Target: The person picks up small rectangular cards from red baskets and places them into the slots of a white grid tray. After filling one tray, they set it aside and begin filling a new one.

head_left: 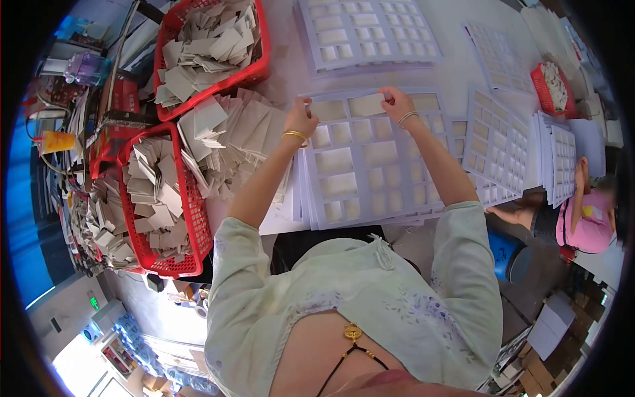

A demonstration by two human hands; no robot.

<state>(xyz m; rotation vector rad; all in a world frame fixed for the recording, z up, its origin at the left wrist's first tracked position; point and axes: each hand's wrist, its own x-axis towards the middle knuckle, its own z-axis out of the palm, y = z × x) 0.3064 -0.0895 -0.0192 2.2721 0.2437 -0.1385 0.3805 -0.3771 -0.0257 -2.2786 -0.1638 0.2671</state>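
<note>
My left hand (301, 118) is at the upper left corner of a stack of white sheets with rectangular windows (380, 154). Its fingers are closed together; what they hold, if anything, is too small to make out. At the stack's upper edge, my right hand (397, 104) has its fingers pinched beside a pale rectangular piece (366, 106) lying over one window. Whether it grips that piece is unclear. Loose grey-white card pieces (241, 132) are heaped left of my left hand.
Two red baskets (263, 63) (192, 228) with card pieces stand at the left. Another windowed stack (370, 33) lies beyond my hands. More windowed sheets (499, 142) and a small red basket (542, 89) are at the right, near a person in pink (589, 221).
</note>
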